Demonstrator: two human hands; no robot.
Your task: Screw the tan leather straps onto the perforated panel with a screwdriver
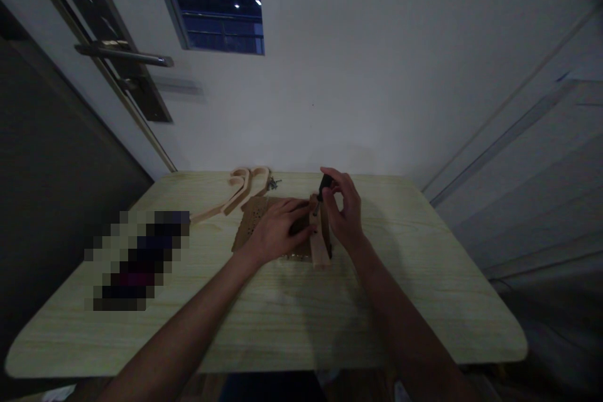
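Note:
My right hand [346, 207] is closed around the black handle of a screwdriver [325, 184]. The screwdriver is tilted, and its lower end meets a pale wooden block [319, 242], where a small screw seems to stand; the exact contact is too small to tell. My left hand [279, 229] lies over a brown cardboard piece [245, 229] with its fingers stretched out and apart. Its thumb and fingertips touch the left side of the block. Part of the cardboard, dotted with small holes, is hidden beneath that hand.
Two curved wooden pieces [245, 191] lie at the back of the pale wooden table [211, 333]. Beside them is a small heap of screws [272, 183]. A blurred-out object [141, 257] is on the left. Behind the table rises a white door with a metal handle [127, 55].

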